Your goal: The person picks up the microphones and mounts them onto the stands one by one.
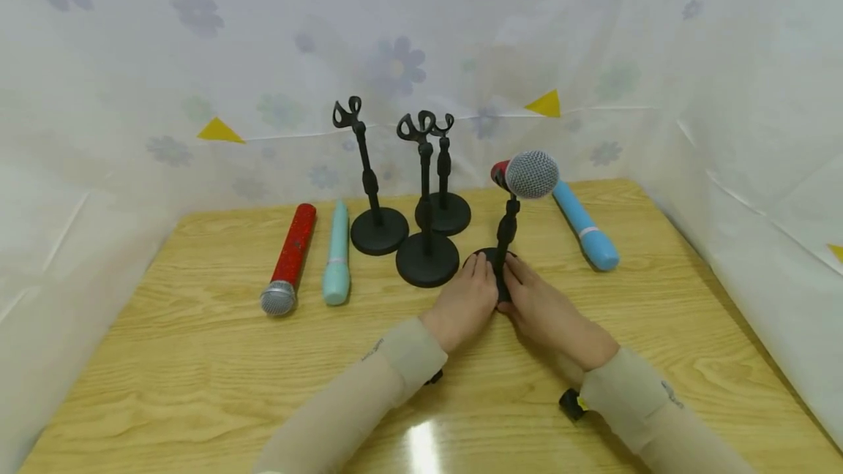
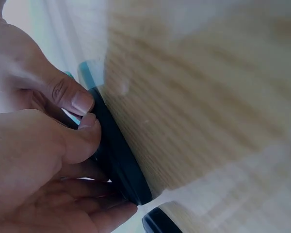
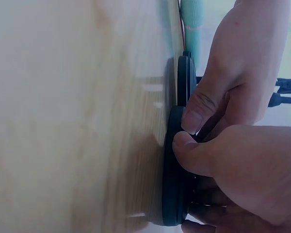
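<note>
head: bare stand by left hand

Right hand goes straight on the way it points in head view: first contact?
Likely the stand post, rising from the base that the right hand holds; the gap is hard to judge from the head view.

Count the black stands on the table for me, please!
4. The left stand, the middle stand, the back stand partly behind it, and the right stand, between the left hand and right hand, with a microphone on top.
</note>
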`<state>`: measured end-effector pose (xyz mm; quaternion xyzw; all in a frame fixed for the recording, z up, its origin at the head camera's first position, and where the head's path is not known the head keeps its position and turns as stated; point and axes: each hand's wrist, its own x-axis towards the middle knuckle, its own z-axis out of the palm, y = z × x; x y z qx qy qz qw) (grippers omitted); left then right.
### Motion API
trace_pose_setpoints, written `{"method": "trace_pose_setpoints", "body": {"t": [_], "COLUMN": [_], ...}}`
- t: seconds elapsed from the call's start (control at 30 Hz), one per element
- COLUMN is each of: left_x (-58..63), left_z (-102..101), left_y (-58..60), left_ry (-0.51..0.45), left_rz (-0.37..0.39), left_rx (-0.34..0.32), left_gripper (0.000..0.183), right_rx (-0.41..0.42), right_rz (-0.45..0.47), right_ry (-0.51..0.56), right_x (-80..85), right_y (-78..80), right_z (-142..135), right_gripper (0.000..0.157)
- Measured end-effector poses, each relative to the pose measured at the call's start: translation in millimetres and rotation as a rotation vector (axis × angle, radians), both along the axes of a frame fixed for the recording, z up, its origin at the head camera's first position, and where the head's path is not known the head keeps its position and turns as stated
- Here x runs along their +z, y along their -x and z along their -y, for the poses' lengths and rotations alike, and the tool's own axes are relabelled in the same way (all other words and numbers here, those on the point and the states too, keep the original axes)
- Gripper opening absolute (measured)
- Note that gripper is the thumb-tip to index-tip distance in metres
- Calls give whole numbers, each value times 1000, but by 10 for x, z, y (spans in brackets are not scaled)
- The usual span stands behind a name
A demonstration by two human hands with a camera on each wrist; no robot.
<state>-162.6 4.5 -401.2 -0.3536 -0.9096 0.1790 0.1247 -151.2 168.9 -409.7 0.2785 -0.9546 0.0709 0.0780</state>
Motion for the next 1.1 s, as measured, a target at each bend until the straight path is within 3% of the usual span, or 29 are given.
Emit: {"method": "trace_pose_setpoints", "body": {"t": [0.13, 0.33, 0.63, 0.83, 1.1], "left_x": [10, 9, -23, -41, 5], "left_z": [-33, -85, -196, -221, -227], "left_y": [71, 193, 429, 579, 691], "left_ry": [-54, -58, -19, 8, -70], "left_rz": [35, 71, 228, 247, 224], "left_rx": [42, 88, 205, 226, 235], "left_gripper": [44, 45, 54, 54, 52], "right_rx": [-6, -32, -83, -88, -106], "right_rz": [17, 18, 73, 93, 118], "right_ry": [0, -40, -102, -95, -91], "right_x": [18, 22, 15, 31, 96], "right_y": [80, 188, 397, 534, 665], "right_z": [0, -1, 20, 35, 70], "right_gripper": [59, 58, 58, 57, 54]}}
